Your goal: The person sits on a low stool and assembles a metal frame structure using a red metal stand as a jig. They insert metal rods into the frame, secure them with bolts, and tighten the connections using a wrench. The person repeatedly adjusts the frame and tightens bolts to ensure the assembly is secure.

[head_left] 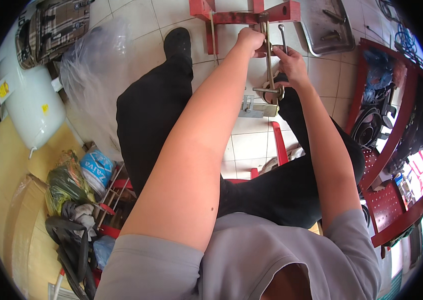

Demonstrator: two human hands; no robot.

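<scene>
A long, narrow metal bar point(269, 67) runs from a red metal frame point(236, 18) down to a cross rod and a grey bracket point(256, 111). Against the bar's left side, my left hand point(252, 42) is closed, and what its fingers grip is hidden. On the other side my right hand point(291, 65) has its fingers bent around a wrench point(282, 34), whose ring end points away from me. The fingertips of both hands come close together at the bar.
A metal tray point(325, 47) with tools lies on the tiled floor at far right. Red shelving point(384, 197) stands on the right. At left are a clear plastic bag point(96, 75), a white tank point(36, 107), a plaid bag point(64, 27) and a blue-white bucket point(97, 170).
</scene>
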